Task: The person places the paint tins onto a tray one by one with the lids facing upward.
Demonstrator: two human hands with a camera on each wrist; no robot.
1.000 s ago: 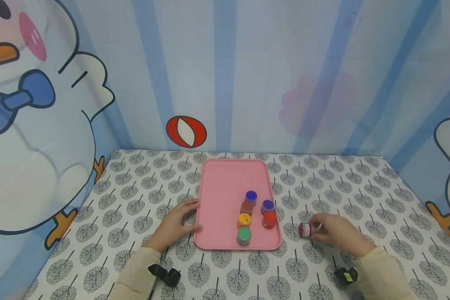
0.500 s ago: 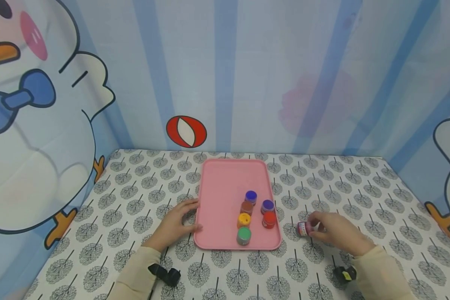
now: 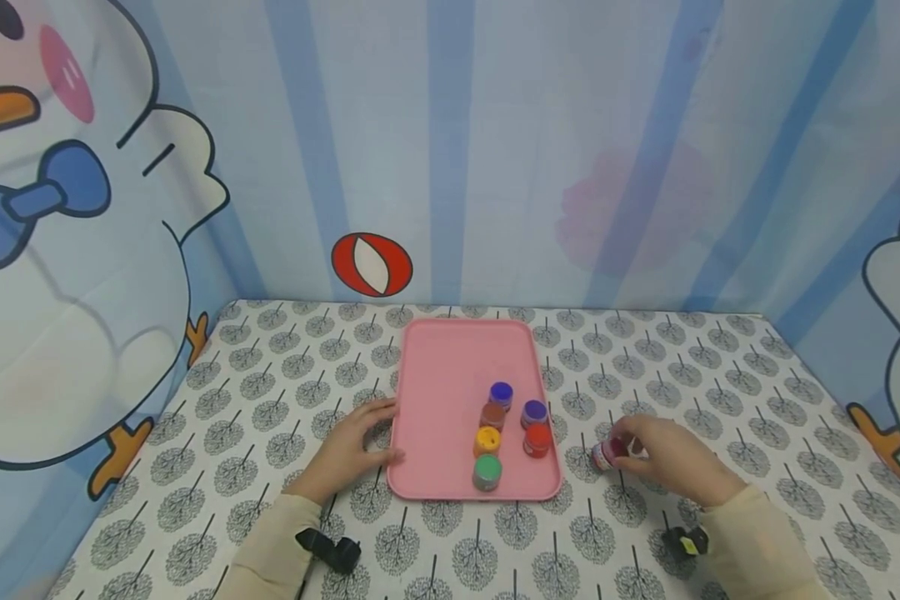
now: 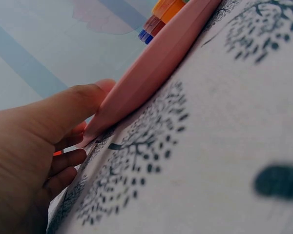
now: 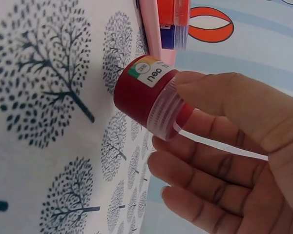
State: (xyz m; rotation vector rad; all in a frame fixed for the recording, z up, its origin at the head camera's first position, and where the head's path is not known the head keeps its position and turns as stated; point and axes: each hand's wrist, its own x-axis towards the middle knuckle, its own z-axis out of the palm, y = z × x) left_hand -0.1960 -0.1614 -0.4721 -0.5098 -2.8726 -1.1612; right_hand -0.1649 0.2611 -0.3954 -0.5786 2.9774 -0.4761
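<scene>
A small paint jar (image 5: 144,87) with dark red paint, a clear ridged lid and a "deli" label is tilted over the tablecloth, right of the tray. My right hand (image 3: 667,458) pinches it by the lid between thumb and fingers, its base pointing down and left. The other fingers of that hand are loosely bent in the right wrist view. At the left side of the pink tray (image 3: 450,358), my left hand (image 3: 348,450) rests with its thumb over the rim and forefinger at the edge. Its remaining fingers hang loosely bent outside the tray wall (image 4: 141,78).
Inside the tray stand several paint jars: green (image 3: 487,472), yellow (image 3: 487,441), brown (image 3: 492,415), red (image 3: 537,441), blue (image 3: 501,395) and purple-blue (image 3: 534,413). A tree-patterned cloth (image 3: 705,358) covers the table. Behind it hangs a striped cartoon curtain (image 3: 517,167).
My right hand has tipped the dark red paint jar from lying nearly level to a slant, base lower, and shifted slightly left. My left hand and the tray hold their places.
</scene>
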